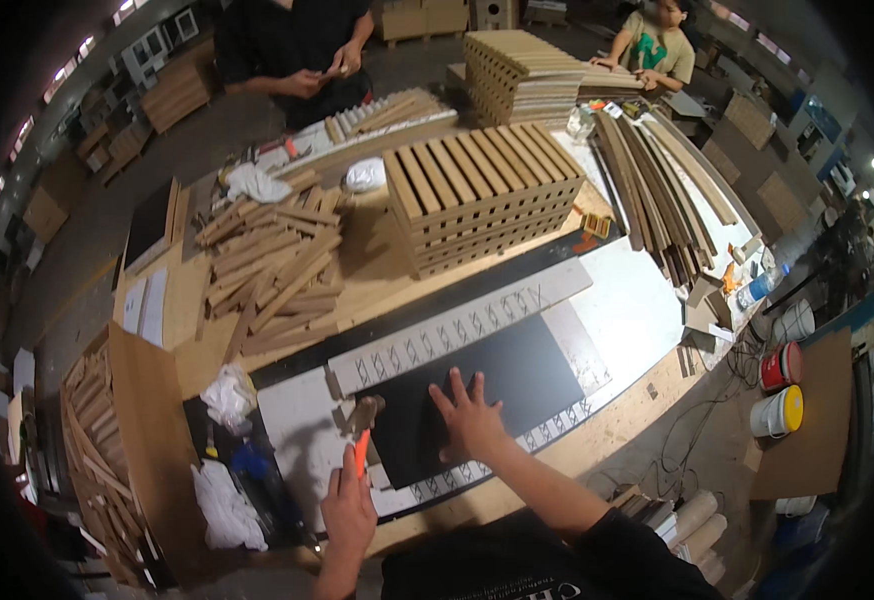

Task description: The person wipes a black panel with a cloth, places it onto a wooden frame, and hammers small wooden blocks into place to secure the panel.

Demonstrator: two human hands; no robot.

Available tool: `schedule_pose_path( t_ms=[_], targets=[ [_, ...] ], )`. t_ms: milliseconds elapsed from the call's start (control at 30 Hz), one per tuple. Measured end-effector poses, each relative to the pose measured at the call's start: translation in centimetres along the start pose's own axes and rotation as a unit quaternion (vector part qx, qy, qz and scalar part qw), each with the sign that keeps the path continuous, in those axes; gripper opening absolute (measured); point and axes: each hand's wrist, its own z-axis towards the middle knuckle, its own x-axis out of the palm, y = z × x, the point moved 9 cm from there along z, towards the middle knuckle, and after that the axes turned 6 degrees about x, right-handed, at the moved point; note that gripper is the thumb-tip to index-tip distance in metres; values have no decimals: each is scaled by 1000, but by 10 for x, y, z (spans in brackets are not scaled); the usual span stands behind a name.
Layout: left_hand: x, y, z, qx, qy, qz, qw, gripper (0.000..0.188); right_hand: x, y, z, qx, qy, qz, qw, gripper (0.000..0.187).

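Observation:
My left hand is closed around the orange handle of a hammer. The hammer's metal head is over the left end of a dark flat panel. With fingers spread, my right hand lies flat on that panel. Pale strips with pencilled cross marks run along both long sides of the panel; the far strip shows more fully, while my right forearm covers part of the near strip.
Beyond the panel stand a stack of slatted wooden frames and a loose heap of wood sticks. Long dark strips lie at the right. White plastic bags sit at the left. Two people are across the table; buckets stand on the floor.

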Motion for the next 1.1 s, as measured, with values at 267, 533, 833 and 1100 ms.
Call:
schedule_pose_path(
  t_ms=[267, 533, 833, 1100],
  targets=[
    [24, 25, 55, 4, 29, -76, 997, 56, 7, 4, 5, -11, 1, -6, 1000, 109],
    [-2, -11, 137, -20, 46, -89, 995, 51, 17, -5, 7, -6, 6, 16, 1000, 115],
    [10, 11, 5, -68, 113, -39, 991, 52, 0, -12, 4, -10, -14, -11, 1000, 112],
    [41, 23, -8, -49, 129, 43, 989, 54, 8, -14, 6, -1, -26, -2, 1000, 105]
  ],
)
